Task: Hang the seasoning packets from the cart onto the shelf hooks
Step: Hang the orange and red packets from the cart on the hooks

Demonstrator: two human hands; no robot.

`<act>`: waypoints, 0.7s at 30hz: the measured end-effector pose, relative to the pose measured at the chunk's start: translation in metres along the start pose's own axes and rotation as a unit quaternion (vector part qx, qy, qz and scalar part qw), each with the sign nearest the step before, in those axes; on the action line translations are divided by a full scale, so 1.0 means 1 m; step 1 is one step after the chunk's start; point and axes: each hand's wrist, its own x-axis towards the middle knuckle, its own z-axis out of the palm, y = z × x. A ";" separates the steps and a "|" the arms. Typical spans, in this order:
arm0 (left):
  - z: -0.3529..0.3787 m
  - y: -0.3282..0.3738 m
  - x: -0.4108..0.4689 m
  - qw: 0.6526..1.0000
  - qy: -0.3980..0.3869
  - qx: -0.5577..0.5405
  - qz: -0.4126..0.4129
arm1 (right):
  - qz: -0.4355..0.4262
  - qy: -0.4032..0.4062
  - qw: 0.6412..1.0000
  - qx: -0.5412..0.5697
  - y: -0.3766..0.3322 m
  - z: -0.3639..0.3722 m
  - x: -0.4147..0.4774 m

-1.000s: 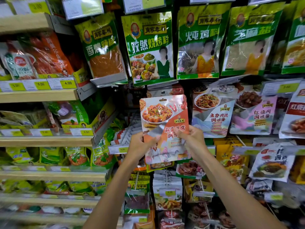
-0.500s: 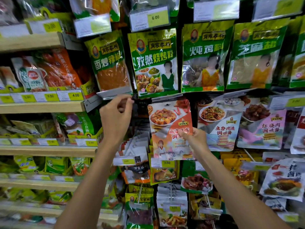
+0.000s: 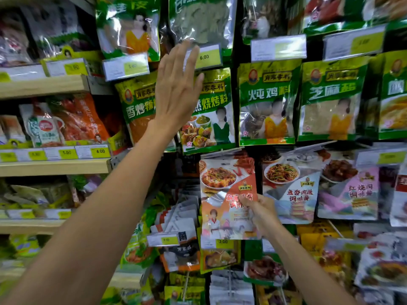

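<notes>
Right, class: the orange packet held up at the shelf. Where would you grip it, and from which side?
Pinch the orange packet at its lower right edge, coming from the right, as the right hand does. It is flat, thin and upright, so thumb in front and fingers behind should steady it, leaving the top free for a hook.

The left hand [image 3: 176, 91] covers part of the title on a green packet [image 3: 211, 111], on its left neighbour [image 3: 138, 111], and the left end of the 6.00 price tag [image 3: 208, 57]. The right hand [image 3: 262, 214] masks print on the orange packet [image 3: 226, 186]; whether it hangs on a hook cannot be told. Top-row packets [image 3: 198, 18] are cropped; upper-right price tags [image 3: 354, 41] blur unreadably.
</notes>
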 end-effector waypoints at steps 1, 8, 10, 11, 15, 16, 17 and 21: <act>0.004 0.001 0.005 1.000 -0.013 0.007 0.010 | 0.009 -0.006 1.000 0.007 0.001 -0.001 0.000; 0.024 0.002 0.021 0.998 -0.050 0.039 0.021 | 0.032 -0.003 0.999 0.023 -0.002 -0.003 0.002; 0.027 0.002 0.025 0.998 -0.051 0.039 0.016 | 0.028 -0.001 1.000 0.012 -0.002 -0.003 0.004; 0.028 0.002 0.027 0.998 -0.054 0.038 0.015 | 0.025 0.001 1.000 0.005 -0.002 -0.002 0.005; 0.029 0.001 0.029 0.998 -0.051 0.026 0.013 | 0.031 0.023 0.999 -0.008 -0.001 0.001 0.014; 0.029 0.001 0.028 0.999 -0.044 0.020 0.013 | 0.034 0.026 0.999 -0.012 -0.001 0.001 0.016; 0.028 0.001 0.028 0.999 -0.037 0.016 0.013 | 0.038 0.030 0.999 -0.017 -0.001 0.001 0.019; 0.028 0.001 0.026 0.999 -0.023 0.018 0.022 | 0.039 0.049 0.997 -0.039 -0.004 0.001 0.026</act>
